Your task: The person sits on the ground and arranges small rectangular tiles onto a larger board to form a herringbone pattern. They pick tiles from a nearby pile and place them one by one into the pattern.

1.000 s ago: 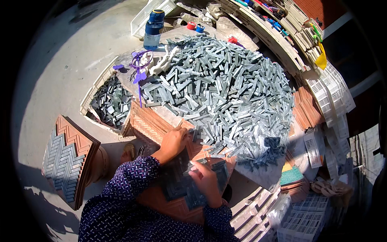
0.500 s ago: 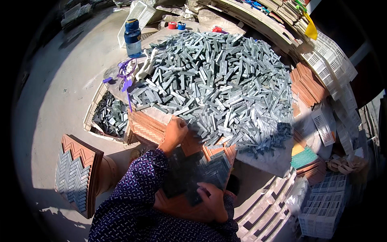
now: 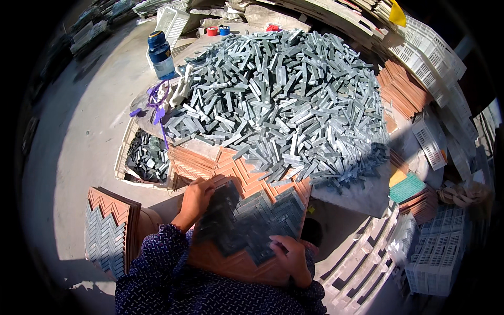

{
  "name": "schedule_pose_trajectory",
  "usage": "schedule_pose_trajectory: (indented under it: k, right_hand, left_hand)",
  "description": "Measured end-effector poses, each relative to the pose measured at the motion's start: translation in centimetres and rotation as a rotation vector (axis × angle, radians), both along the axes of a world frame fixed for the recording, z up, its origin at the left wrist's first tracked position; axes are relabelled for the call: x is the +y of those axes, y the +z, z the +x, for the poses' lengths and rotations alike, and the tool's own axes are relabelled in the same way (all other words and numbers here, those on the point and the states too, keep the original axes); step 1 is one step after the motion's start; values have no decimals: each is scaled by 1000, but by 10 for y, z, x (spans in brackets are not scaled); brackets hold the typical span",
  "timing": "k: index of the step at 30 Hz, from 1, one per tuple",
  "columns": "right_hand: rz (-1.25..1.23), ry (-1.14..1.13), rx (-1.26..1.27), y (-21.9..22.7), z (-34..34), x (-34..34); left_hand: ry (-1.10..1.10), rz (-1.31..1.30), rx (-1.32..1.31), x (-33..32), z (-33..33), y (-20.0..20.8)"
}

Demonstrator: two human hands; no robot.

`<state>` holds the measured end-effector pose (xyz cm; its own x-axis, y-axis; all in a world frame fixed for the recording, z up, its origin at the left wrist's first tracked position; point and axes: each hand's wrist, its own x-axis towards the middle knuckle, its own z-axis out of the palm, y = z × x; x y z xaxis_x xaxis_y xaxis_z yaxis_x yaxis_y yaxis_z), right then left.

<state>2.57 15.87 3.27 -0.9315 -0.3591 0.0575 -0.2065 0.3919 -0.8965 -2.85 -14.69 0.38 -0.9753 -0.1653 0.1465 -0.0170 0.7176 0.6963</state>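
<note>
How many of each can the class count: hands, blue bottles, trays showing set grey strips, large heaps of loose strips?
Hands: 2 (left hand, right hand)
Blue bottle: 1
Trays: 2 (front tray, left-side tray)
Large heap: 1
Total: 6

Between left hand [image 3: 196,202] and right hand [image 3: 291,258]: dark strips [image 3: 265,215], stone-like, smooth | beneath these: ridged tray [image 3: 236,169], matt, plastic-looking | beyond both: heap [image 3: 283,102], stone-like, matt

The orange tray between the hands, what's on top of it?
Dark grey strips lie in a zigzag pattern on the orange tray. Its surface shows bare at the far and near ends. The strips cover the part beneath them, so it can't be seen.
</note>
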Motion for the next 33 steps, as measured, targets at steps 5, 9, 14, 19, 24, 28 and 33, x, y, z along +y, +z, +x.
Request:
schedule_pose_trajectory:
  k: [5, 9, 14, 19, 24, 28, 33]
  right_hand:
    - [15, -37, -36, 1, 1, 3]
    - [23, -17, 12, -1, 0, 2]
    - [22, -21, -20, -1, 1, 1]
    - [28, -13, 6, 1, 0, -1]
    - [45, -38, 30, 1, 2, 4]
    - [84, -60, 89, -5, 1, 10]
    - [86, -102, 80, 2, 4, 12]
  left_hand:
    - [42, -99, 69, 8, -1, -5]
    - [48, -175, 126, 13, -2, -7]
    - [-3, -150, 59, 12, -8, 0]
    - [-126, -169, -76, -4, -20, 1]
    - [-207, -81, -62, -12, -43, 6]
    - [-124, -100, 23, 5, -83, 4]
    - [-97, -166, 66, 14, -112, -14]
